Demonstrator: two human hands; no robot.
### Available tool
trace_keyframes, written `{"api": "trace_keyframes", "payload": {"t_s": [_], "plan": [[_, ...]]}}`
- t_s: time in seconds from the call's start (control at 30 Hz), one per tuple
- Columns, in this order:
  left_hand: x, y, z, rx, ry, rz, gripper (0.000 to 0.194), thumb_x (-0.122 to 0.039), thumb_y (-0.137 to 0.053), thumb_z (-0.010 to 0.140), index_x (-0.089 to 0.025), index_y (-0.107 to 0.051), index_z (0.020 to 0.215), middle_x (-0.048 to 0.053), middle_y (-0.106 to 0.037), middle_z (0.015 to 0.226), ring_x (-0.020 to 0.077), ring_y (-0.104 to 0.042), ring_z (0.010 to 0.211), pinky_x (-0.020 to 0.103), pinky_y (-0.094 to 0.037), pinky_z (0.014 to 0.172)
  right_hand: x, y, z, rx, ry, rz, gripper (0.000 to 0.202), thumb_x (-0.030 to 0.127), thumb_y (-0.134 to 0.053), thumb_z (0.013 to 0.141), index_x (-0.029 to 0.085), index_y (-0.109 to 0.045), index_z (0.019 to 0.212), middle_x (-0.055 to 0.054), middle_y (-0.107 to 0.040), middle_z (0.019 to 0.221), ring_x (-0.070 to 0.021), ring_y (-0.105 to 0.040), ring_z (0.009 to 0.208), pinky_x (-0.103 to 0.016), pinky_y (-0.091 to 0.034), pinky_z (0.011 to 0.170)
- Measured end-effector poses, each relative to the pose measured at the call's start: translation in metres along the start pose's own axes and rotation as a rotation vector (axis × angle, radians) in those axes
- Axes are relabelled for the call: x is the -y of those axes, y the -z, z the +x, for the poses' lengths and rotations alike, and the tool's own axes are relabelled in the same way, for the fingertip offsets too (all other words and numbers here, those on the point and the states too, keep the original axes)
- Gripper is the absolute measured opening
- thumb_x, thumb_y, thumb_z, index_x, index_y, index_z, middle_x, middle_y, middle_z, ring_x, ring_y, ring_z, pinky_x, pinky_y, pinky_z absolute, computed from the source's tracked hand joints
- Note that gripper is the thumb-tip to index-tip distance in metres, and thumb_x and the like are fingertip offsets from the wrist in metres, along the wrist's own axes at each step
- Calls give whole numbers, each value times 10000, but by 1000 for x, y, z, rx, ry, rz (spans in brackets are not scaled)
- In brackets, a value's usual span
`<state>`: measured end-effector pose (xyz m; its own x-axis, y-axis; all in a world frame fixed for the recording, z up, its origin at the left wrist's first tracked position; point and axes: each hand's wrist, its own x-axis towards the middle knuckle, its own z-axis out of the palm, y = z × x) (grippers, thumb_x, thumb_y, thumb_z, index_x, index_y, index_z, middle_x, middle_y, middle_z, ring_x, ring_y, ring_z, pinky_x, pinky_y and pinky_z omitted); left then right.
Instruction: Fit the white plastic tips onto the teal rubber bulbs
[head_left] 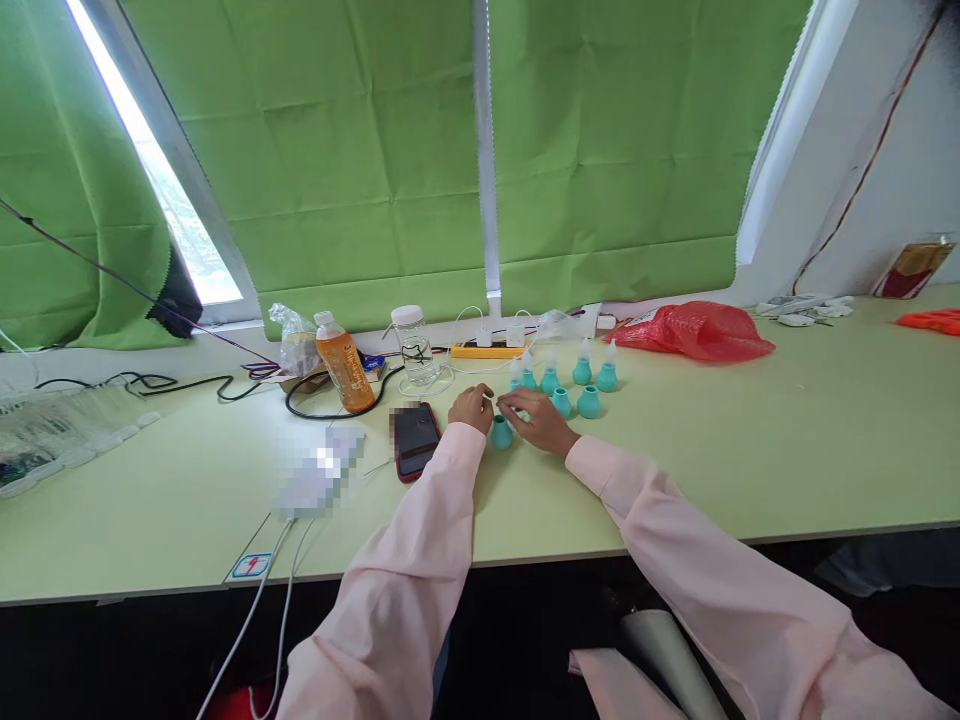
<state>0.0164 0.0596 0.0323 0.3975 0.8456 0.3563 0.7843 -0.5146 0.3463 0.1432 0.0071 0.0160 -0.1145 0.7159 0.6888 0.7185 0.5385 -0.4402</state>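
My left hand (472, 408) is over the table with its fingers curled inward, just behind a small turquoise bulb (501, 434) with an open neck. My right hand (541, 422) reaches in from the other side, thumb and fingers drawn together close to the left fingertips. Whatever lies between the fingertips is too small to make out. Two more open-necked turquoise bulbs, a nearer one (589, 403) and one beside the right hand (560, 403), stand upright. Behind them are several turquoise bulbs (607, 376) topped with pointed whitish tips; some are partly hidden by my hands.
Left of my hands lie a phone (416, 440), an orange drink bottle (346, 365) and a clear jar (415, 350) with a white lid. A yellow-edged power strip (487, 351) sits at the back. Right of it is a red plastic bag (694, 332). Cables (300, 410) cross the left side.
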Motion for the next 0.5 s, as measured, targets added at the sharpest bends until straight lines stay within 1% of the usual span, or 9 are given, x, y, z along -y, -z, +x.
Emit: {"api": "trace_keyframes", "payload": {"t_s": [0.07, 0.1, 0.17, 0.23, 0.3, 0.33, 0.43, 0.5], "plan": [[-2, 1, -1, 3, -13, -14, 190, -172, -394, 775, -222, -552, 866, 37, -595, 822, 181, -548, 780, 267, -402, 620, -7, 12, 4, -103, -32, -49, 302, 351, -399, 801, 183, -582, 972, -101, -551, 1017, -224, -441, 1006, -377, -317, 889], [-3, 1, -2, 3, -17, -20, 178, -192, -397, 773, -219, -556, 849, 36, -599, 799, 184, -550, 765, 266, -398, 607, -11, 19, 6, -163, -58, -85, 350, 350, -381, 805, 159, -538, 1053, -122, -485, 1115, -241, -372, 1080, -399, -261, 928], [-5, 2, -3, -5, -23, -27, 176, -233, -388, 782, -213, -556, 830, 40, -600, 777, 190, -551, 755, 267, -391, 600, -21, 33, 9, -266, -130, -203, 450, 357, -385, 795, 140, -422, 1187, -136, -308, 1270, -282, -232, 1166, -443, -178, 953], [-6, 2, -5, -13, -31, -32, 192, -273, -376, 792, -210, -553, 826, 42, -598, 772, 191, -551, 749, 268, -386, 604, -30, 44, 12, -305, -225, -412, 532, 383, -423, 767, 186, -332, 1253, -115, -171, 1336, -322, -166, 1184, -473, -170, 930], [-7, 1, -6, -18, -39, -35, 203, -305, -376, 793, -208, -552, 822, 42, -597, 772, 189, -550, 742, 266, -382, 605, -36, 50, 15, -266, -283, -571, 604, 424, -453, 741, 237, -263, 1283, -105, -105, 1355, -352, -135, 1191, -491, -191, 898], [-8, 1, -6, -19, -41, -35, 205, -314, -379, 791, -208, -552, 818, 41, -597, 773, 187, -550, 736, 264, -381, 605, -37, 51, 18, -228, -288, -601, 640, 447, -461, 730, 251, -228, 1293, -107, -90, 1358, -363, -122, 1195, -498, -200, 884], [-8, 2, -7, -26, -38, -35, 209, -314, -373, 794, -207, -551, 819, 42, -595, 792, 178, -547, 721, 261, -378, 606, -39, 49, 33, -119, -304, -603, 736, 521, -483, 688, 278, -166, 1306, -115, -71, 1362, -399, -127, 1186, -509, -244, 845], [-8, 3, -7, -35, -28, -36, 211, -300, -361, 801, -208, -548, 830, 43, -592, 805, 174, -544, 720, 261, -376, 611, -40, 45, 45, -14, -369, -590, 789, 565, -500, 651, 286, -160, 1306, -124, -55, 1365, -434, -147, 1163, -523, -273, 811]]}}
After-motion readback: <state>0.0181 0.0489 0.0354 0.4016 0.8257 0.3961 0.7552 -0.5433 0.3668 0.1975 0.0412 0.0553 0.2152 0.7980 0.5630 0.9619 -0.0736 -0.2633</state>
